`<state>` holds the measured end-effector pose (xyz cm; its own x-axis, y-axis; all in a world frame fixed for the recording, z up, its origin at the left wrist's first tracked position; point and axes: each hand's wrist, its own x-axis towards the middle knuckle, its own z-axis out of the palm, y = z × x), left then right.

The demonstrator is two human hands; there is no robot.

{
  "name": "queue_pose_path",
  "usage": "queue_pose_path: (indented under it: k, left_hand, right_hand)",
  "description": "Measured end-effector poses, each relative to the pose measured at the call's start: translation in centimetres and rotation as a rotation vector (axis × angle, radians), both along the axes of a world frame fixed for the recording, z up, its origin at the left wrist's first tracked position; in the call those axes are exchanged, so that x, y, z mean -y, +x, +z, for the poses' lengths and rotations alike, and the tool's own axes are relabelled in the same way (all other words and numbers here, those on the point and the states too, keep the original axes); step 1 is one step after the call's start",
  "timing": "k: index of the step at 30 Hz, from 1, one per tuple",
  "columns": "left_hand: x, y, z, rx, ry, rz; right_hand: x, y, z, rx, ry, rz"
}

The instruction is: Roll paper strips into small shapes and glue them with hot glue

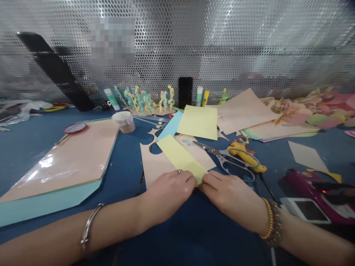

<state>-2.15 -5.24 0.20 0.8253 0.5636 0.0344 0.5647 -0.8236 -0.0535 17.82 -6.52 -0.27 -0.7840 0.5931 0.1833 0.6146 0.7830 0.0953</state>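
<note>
A person's two bare hands meet at the near end of a pale yellow paper strip (180, 155), in the middle of a blue worktop (191, 229). The left hand (173, 188) and the right hand (229, 190) both have their fingers curled in, pinching that end between them, nearly touching each other. The strip slants from there toward 11 o'clock, over a cut-out beige sheet (154, 168).

Taking the strip as the clock's centre, a yellow square sheet (197, 123) lies just beyond at 1 o'clock, overlapping a blue piece of paper (168, 127) at 11. Grey-handled scissors (216, 151) lie at 3 o'clock, beside a yellow glue gun (241, 153). A lined cup (127, 125) stands at 10 o'clock. Curly paper decorations (144, 101) stand farther off at 11, a dark phone (185, 92) at 12. Stacked sheets (80, 155) lie at 9.
</note>
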Motion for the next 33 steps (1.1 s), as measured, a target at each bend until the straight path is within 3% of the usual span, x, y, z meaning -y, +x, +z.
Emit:
queue_pose_path:
  k: [5, 13, 20, 27, 33]
  left_hand:
    - [-0.3, 0.4, 0.6, -0.059, -0.011, -0.007]
    - [-0.4, 0.6, -0.1, 0.034, -0.077, 0.095]
    - [-0.5, 0.3, -0.3, 0.059, -0.104, 0.080]
    - [-0.4, 0.0, -0.2, 0.006, -0.033, 0.013]
    - [0.5, 0.1, -0.3, -0.075, 0.114, -0.038]
  right_hand:
    - [-0.3, 0.1, -0.1, -0.012, -0.061, -0.027]
    - [-0.4, 0.1, -0.3, -0.074, -0.104, -0.084]
    - [-0.6, -0.4, -0.1, -0.011, -0.135, -0.161]
    - [-0.5, -1.0, 0.2, -0.026, -0.271, -0.295]
    - [-1.1, -0.9, 0.6, -0.039, -0.361, -0.293]
